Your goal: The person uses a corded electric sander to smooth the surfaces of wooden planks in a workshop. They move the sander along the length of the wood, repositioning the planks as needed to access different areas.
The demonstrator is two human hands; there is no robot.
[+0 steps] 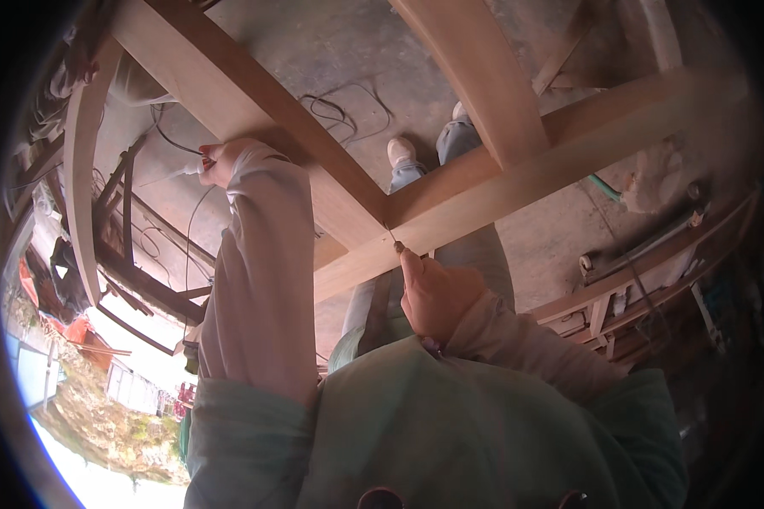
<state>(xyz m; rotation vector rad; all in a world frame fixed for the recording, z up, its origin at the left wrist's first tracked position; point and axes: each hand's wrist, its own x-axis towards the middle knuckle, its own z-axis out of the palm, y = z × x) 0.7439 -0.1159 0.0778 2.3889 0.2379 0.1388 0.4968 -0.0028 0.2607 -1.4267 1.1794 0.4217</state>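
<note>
My right hand [433, 293] is closed around a thin pointed tool [394, 239]. Its tip touches the pale wooden frame [484, 182] where two beams meet. My left hand [221, 161], at the end of a long pale sleeve, reaches out to the far side of a darker beam [255, 102]. It grips a small red-tipped thing [204, 159] at that beam's edge; what kind of thing it is I cannot tell. My green top fills the lower part of the view. My legs in jeans and pale shoes [401, 151] show below the frame.
Under the frame lies a grey concrete floor with loose black cables [339, 110]. A curved wooden piece [78, 170] stands at the left, and another curved board [484, 68] crosses the top. Stacked wooden parts and slats [645, 271] lie at the right.
</note>
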